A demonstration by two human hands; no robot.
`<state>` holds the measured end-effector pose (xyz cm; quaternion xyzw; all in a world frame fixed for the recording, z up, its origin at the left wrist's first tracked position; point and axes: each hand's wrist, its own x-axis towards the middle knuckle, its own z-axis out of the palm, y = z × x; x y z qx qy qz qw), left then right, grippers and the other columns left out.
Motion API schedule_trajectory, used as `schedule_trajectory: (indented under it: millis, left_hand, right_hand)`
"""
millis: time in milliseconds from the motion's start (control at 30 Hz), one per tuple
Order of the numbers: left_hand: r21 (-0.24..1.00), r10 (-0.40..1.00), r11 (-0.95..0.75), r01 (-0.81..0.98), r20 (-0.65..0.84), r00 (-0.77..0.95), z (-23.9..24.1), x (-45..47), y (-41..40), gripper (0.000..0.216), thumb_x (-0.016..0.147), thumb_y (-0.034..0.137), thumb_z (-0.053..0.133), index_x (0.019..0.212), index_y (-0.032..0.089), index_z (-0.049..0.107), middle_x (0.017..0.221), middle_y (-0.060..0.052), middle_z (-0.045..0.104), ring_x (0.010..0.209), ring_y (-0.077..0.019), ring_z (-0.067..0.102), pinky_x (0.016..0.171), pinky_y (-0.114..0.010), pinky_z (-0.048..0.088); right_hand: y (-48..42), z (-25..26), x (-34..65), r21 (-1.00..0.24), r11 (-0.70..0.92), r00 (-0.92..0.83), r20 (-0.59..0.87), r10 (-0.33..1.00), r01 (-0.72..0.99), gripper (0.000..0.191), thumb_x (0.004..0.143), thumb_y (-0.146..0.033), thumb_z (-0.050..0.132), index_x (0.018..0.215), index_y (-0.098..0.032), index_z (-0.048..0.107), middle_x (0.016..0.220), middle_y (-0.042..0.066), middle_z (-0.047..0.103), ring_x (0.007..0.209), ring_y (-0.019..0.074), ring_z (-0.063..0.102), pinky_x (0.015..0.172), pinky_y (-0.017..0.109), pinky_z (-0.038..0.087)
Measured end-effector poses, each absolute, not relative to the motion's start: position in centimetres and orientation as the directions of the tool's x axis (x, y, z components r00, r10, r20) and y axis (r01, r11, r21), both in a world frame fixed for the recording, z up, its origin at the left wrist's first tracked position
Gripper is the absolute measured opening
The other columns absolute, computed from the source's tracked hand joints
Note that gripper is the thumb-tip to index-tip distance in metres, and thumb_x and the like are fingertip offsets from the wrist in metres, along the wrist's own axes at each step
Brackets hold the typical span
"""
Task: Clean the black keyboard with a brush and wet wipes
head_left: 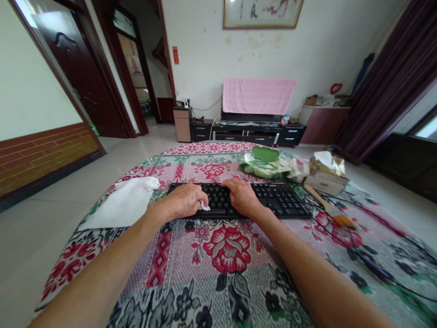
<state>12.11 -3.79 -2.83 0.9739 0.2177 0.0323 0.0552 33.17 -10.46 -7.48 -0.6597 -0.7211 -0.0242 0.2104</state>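
Note:
A black keyboard (218,197) lies across the flowered tablecloth in front of me. My left hand (184,201) is closed on a small white wet wipe (205,207), which pokes out below the fingers over the left keys. Across the middle of the keyboard lies my right hand (241,197), its curled fingers gripping the far edge. To the left, a white sheet of paper (123,202) carries a crumpled white wipe (152,183) at its upper right corner.
Beyond the keyboard sits a green wipes pack (264,164) with its lid up, beside a tissue box (326,175). A wooden-handled brush (329,207) and black cables lie to the right, with a dark screwdriver-like tool (377,269) nearer me. The table edge (64,246) curves at left.

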Motion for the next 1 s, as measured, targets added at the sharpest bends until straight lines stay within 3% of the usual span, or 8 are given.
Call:
schedule_trajectory:
  millis: [267, 533, 633, 833, 1000]
  left_hand:
    - [0.076, 0.549, -0.830, 0.552, -0.056, 0.834, -1.2, 10.7, -2.5, 0.032, 0.069, 0.011, 0.047, 0.080, 0.024, 0.074, 0.079, -0.002, 0.069, 0.076, -0.0154, 0.058, 0.071, -0.027, 0.042]
    - [0.250, 0.592, -0.773, 0.583, -0.044, 0.804, -1.2, 12.6, -4.0, 0.024, 0.073, 0.027, 0.054, 0.085, 0.021, 0.074, 0.083, -0.004, 0.070, 0.077, -0.0176, 0.060, 0.071, -0.028, 0.044]
    - [0.193, 0.561, -0.812, 0.551, 0.001, 0.828, -2.2, 12.4, -4.2, 0.022, 0.077, 0.023, 0.052, 0.084, 0.019, 0.072, 0.088, -0.006, 0.069, 0.084, -0.0180, 0.061, 0.080, -0.030, 0.044]
    - [0.096, 0.615, -0.789, 0.607, 0.136, 0.777, -4.1, 11.3, -4.3, 0.039, 0.080, 0.023, 0.054, 0.118, 0.016, 0.059, 0.110, -0.011, 0.064, 0.104, -0.0223, 0.058, 0.093, -0.035, 0.042]
    - [0.037, 0.654, -0.754, 0.656, 0.135, 0.744, -4.4, 11.5, -4.9, 0.021, 0.080, 0.023, 0.053, 0.096, 0.017, 0.064, 0.093, -0.009, 0.065, 0.093, -0.0227, 0.061, 0.084, -0.033, 0.045]
  right_hand:
    - [-10.5, -7.5, 33.2, -0.234, 0.123, -0.036, 0.343, 0.939, 0.964, 0.040, 0.081, -0.008, 0.041, 0.112, -0.021, 0.063, 0.119, 0.006, 0.064, 0.111, 0.0203, 0.054, 0.096, 0.034, 0.036]
    - [-10.6, -7.5, 33.1, -0.247, 0.121, -0.027, 0.351, 0.936, 0.961, 0.040, 0.082, -0.009, 0.041, 0.112, -0.021, 0.063, 0.119, 0.007, 0.064, 0.110, 0.0215, 0.054, 0.094, 0.036, 0.037]
    - [-10.7, -7.4, 33.1, -0.250, 0.118, -0.024, 0.348, 0.937, 0.961, 0.040, 0.082, -0.009, 0.040, 0.113, -0.021, 0.063, 0.120, 0.007, 0.063, 0.111, 0.0211, 0.054, 0.094, 0.035, 0.037]
    - [-10.6, -7.6, 33.2, -0.263, 0.145, -0.037, 0.377, 0.926, 0.954, 0.039, 0.081, -0.009, 0.040, 0.110, -0.020, 0.063, 0.117, 0.005, 0.065, 0.110, 0.0208, 0.055, 0.096, 0.035, 0.036]
    - [-10.4, -7.8, 33.3, -0.259, 0.151, -0.045, 0.373, 0.927, 0.954, 0.040, 0.080, -0.007, 0.041, 0.111, -0.019, 0.063, 0.118, 0.006, 0.064, 0.110, 0.0199, 0.055, 0.098, 0.034, 0.035]
